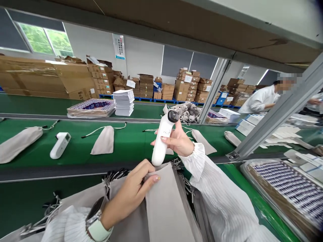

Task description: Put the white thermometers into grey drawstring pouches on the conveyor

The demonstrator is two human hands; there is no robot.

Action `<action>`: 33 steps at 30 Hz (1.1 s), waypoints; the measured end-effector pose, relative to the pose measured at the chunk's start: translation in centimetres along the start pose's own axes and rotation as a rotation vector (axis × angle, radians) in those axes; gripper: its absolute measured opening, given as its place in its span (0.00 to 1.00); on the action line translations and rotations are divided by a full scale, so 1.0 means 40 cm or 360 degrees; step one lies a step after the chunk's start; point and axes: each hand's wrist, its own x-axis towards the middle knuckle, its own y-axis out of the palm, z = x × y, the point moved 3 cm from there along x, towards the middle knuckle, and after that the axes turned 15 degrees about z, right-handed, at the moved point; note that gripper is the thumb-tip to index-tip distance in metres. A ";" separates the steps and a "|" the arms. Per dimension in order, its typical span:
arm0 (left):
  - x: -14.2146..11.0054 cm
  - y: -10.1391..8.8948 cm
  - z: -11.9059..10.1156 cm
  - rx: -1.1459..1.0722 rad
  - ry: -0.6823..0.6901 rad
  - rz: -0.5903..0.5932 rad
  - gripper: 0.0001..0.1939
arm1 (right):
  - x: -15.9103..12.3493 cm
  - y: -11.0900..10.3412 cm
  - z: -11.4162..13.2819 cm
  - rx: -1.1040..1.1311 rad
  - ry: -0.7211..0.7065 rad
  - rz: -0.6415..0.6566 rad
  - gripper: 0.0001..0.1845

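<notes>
My right hand (180, 139) grips a white handheld infrared thermometer (159, 148), its dark sensor end up and its handle pointing down. The handle's lower tip is at the top edge of a grey drawstring pouch (164, 201); whether it has entered the pouch cannot be made out. My left hand (140, 179) pinches that pouch at its upper left edge, thumb in front. More grey pouches (126, 208) with white cords lie under and around it. On the green belt ahead, a second white thermometer (60, 145) lies beside a grey pouch (103, 140).
The green conveyor belt (136, 134) crosses in front of me. Beyond it stand a stack of white booklets (123, 102) and a tray (91, 107). A patterned tray (290, 188) sits at right, near a metal post (272, 114). A co-worker (262, 97) in white works at far right.
</notes>
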 end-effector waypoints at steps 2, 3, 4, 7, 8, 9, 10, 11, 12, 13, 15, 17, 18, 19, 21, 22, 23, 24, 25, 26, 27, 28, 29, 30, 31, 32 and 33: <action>0.000 -0.003 -0.004 0.0025 -0.0011 -0.0031 0.09 | 0.008 0.006 -0.025 0.0090 0.0111 0.0054 0.31; 0.000 -0.003 -0.005 0.0035 -0.0015 -0.0043 0.09 | 0.013 0.007 -0.033 0.0114 0.0158 0.0074 0.26; 0.001 -0.002 -0.005 0.0041 -0.0019 -0.0053 0.09 | 0.016 0.006 -0.037 0.0124 0.0171 0.0078 0.22; 0.002 0.007 -0.006 0.0046 -0.0005 -0.0058 0.09 | 0.019 -0.013 -0.023 0.0109 -0.0018 -0.0092 0.19; 0.003 0.010 -0.006 0.0044 0.0010 -0.0047 0.08 | 0.017 -0.021 -0.016 0.0105 -0.0104 -0.0169 0.20; 0.003 0.011 -0.006 0.0040 0.0021 -0.0038 0.08 | 0.016 -0.026 -0.012 0.0105 -0.0163 -0.0214 0.21; 0.004 0.012 -0.005 0.0036 0.0028 -0.0033 0.08 | 0.016 -0.028 -0.012 0.0112 -0.0177 -0.0214 0.21; 0.004 0.009 -0.004 0.0036 0.0037 -0.0041 0.08 | 0.016 -0.026 -0.018 0.0124 -0.0139 -0.0174 0.21; 0.005 0.004 -0.003 0.0041 0.0044 -0.0068 0.07 | 0.017 -0.020 -0.028 0.0138 -0.0057 -0.0104 0.21; 0.005 -0.006 -0.002 0.0053 0.0048 -0.0122 0.07 | 0.018 -0.011 -0.042 0.0140 0.0056 -0.0032 0.20; 0.003 -0.032 0.000 0.0104 0.0042 -0.0289 0.08 | 0.018 0.008 -0.075 0.0047 0.0332 0.0075 0.20; 0.000 -0.060 -0.001 0.0181 0.0010 -0.0428 0.08 | 0.015 0.026 -0.105 -0.0109 0.0579 0.0198 0.25; -0.002 -0.070 -0.002 0.0215 -0.0011 -0.0458 0.08 | 0.013 0.032 -0.114 -0.0179 0.0665 0.0265 0.27; -0.003 -0.078 -0.006 0.0243 -0.0025 -0.0464 0.08 | 0.011 0.037 -0.120 -0.0237 0.0724 0.0318 0.28; -0.006 -0.085 -0.014 0.0276 -0.0044 -0.0445 0.08 | 0.007 0.040 -0.121 -0.0327 0.0758 0.0345 0.29; -0.007 -0.085 -0.019 0.0281 -0.0049 -0.0434 0.08 | 0.006 0.040 -0.118 -0.0385 0.0742 0.0326 0.29; -0.007 -0.085 -0.023 0.0284 -0.0058 -0.0418 0.08 | 0.006 0.040 -0.113 -0.0450 0.0712 0.0315 0.29; -0.007 -0.085 -0.025 0.0283 -0.0074 -0.0403 0.08 | 0.006 0.044 -0.109 -0.0491 0.0674 0.0332 0.30; -0.006 -0.088 -0.026 0.0280 -0.0096 -0.0394 0.09 | 0.007 0.048 -0.106 -0.0496 0.0646 0.0377 0.30; -0.005 -0.093 -0.026 0.0280 -0.0123 -0.0394 0.09 | 0.008 0.053 -0.106 -0.0476 0.0632 0.0422 0.31; -0.005 -0.102 -0.025 0.0293 -0.0159 -0.0414 0.10 | 0.009 0.053 -0.107 -0.0446 0.0635 0.0427 0.31; -0.005 -0.115 -0.023 0.0320 -0.0213 -0.0449 0.10 | 0.010 0.048 -0.110 -0.0424 0.0640 0.0376 0.32; -0.007 -0.130 -0.020 0.0351 -0.0291 -0.0484 0.11 | 0.012 0.033 -0.112 -0.0444 0.0617 0.0254 0.32; -0.009 -0.144 -0.018 0.0363 -0.0398 -0.0480 0.12 | 0.013 0.010 -0.111 -0.0534 0.0548 0.0061 0.31; -0.012 -0.154 -0.016 0.0341 -0.0522 -0.0401 0.14 | 0.012 -0.021 -0.107 -0.0692 0.0437 -0.0178 0.29; -0.015 -0.158 -0.017 0.0280 -0.0638 -0.0249 0.16 | 0.008 -0.055 -0.100 -0.0883 0.0303 -0.0423 0.26; -0.019 -0.157 -0.021 0.0182 -0.0717 -0.0055 0.17 | 0.002 -0.089 -0.093 -0.1063 0.0172 -0.0642 0.24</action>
